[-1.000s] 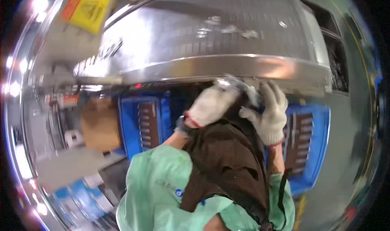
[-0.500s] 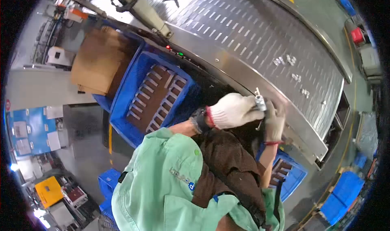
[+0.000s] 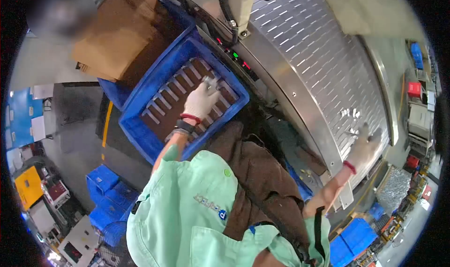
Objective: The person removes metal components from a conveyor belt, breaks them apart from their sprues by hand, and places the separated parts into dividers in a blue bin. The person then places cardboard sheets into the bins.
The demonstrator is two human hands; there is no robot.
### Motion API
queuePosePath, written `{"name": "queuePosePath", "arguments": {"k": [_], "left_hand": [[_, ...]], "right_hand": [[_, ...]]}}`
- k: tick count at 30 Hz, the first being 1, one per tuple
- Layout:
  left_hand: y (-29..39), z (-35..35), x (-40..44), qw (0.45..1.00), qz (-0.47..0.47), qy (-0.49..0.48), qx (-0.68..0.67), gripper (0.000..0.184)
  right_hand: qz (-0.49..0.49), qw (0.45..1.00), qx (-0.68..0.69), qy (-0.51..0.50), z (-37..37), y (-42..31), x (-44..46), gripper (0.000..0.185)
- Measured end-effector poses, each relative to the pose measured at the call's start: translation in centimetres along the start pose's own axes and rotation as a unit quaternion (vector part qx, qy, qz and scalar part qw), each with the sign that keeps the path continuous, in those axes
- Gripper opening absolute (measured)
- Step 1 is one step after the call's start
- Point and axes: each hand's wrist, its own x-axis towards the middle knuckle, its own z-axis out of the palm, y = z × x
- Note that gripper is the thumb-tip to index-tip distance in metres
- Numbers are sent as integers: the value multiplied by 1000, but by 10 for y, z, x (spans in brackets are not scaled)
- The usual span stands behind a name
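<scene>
My left hand [image 3: 203, 100], in a white knit glove with a red cuff, is closed on a small silver metal part [image 3: 210, 82]. It is over the upper right side of a blue crate [image 3: 135, 130]. Inside, rows of slim metal parts [image 3: 169, 91] lie on a brown sheet [image 3: 182, 108]. My right hand [image 3: 363, 149], gloved and blurred, reaches across the slatted metal conveyor [image 3: 309, 44]. Its fingers look stretched and apart. Just beyond them lie several small shiny metal parts [image 3: 349, 113]; whether the fingers touch one is too blurred to tell.
Brown cardboard [image 3: 112, 32] stands in another blue bin behind the crate. A machine arm [image 3: 243, 11] rises beside the conveyor's steel side rail [image 3: 286, 72]. Blue crates [image 3: 110, 187] are stacked at lower left. A pale, blurred shape [image 3: 375, 9] covers the conveyor's upper right.
My hands were together around the metal part by the conveyor edge. Now the left has carried a part over the crate, and the right has moved out over the conveyor. The view has turned.
</scene>
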Motion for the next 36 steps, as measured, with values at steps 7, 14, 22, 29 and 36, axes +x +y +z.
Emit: {"name": "queuePosePath", "arguments": {"k": [7, 14, 22, 29, 36], "left_hand": [[-177, 64, 71, 983, 40, -114, 138, 41], [-153, 46, 80, 970, 80, -107, 203, 32], [-1, -27, 73, 929, 349, 64, 101, 23], [262, -14, 94, 854, 225, -50, -467, 30], [342, -22, 295, 949, 204, 80, -227, 36]], "right_hand": [[-159, 962, 156, -160, 95, -27, -10, 51], [-180, 968, 106, -137, 138, -65, -47, 29], [-145, 972, 120, -144, 138, -64, -40, 24], [-165, 966, 113, -165, 129, -65, -37, 25], [-165, 955, 147, -199, 115, -65, -26, 24]]}}
